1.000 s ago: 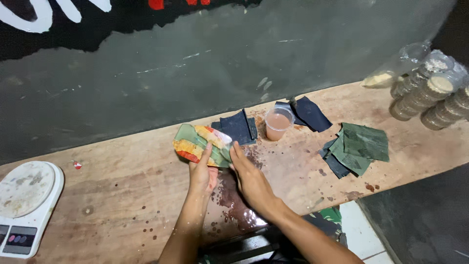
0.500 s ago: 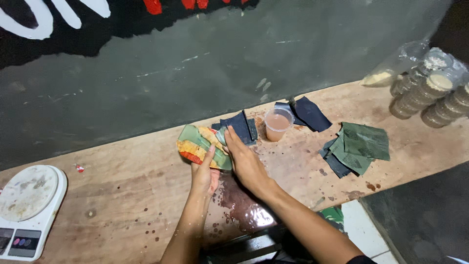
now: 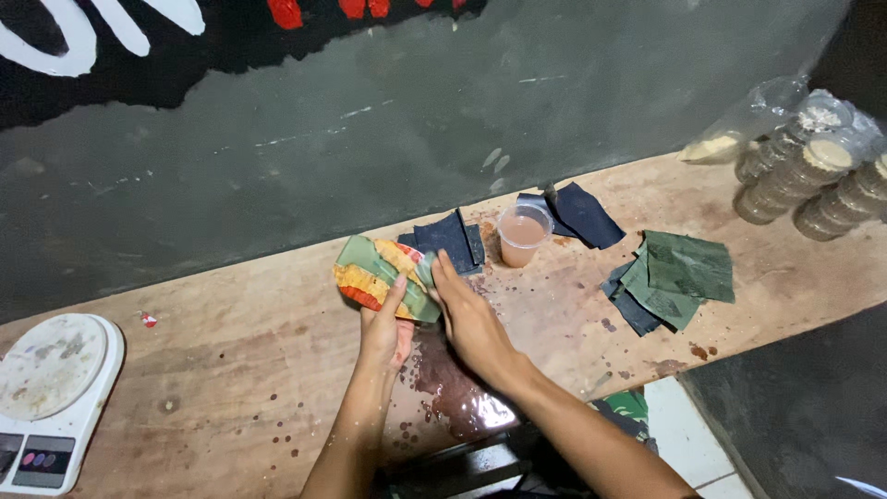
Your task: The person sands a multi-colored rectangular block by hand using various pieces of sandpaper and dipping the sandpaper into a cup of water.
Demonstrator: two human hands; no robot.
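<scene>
A small packet [image 3: 379, 277] in green, yellow, orange and red lies on the wooden counter [image 3: 231, 370]. My left hand [image 3: 386, 328] grips its near edge, thumb on top. My right hand [image 3: 469, 319] lies flat beside it, fingertips on the packet's right end. Dark blue packets [image 3: 450, 238] lie just behind my right fingers. A small clear cup [image 3: 522, 235] of pinkish-brown liquid stands to their right.
Green and blue packets [image 3: 674, 277] are piled at the right, with more dark ones [image 3: 580, 212] behind the cup. Stacked lidded tubs [image 3: 813, 176] stand far right. A white kitchen scale [image 3: 46, 388] sits at the left edge. A wet reddish stain [image 3: 453, 393] spreads near the front edge.
My right hand has slid forward from below the packet to its right end. My left hand has stayed on the packet, which has barely moved.
</scene>
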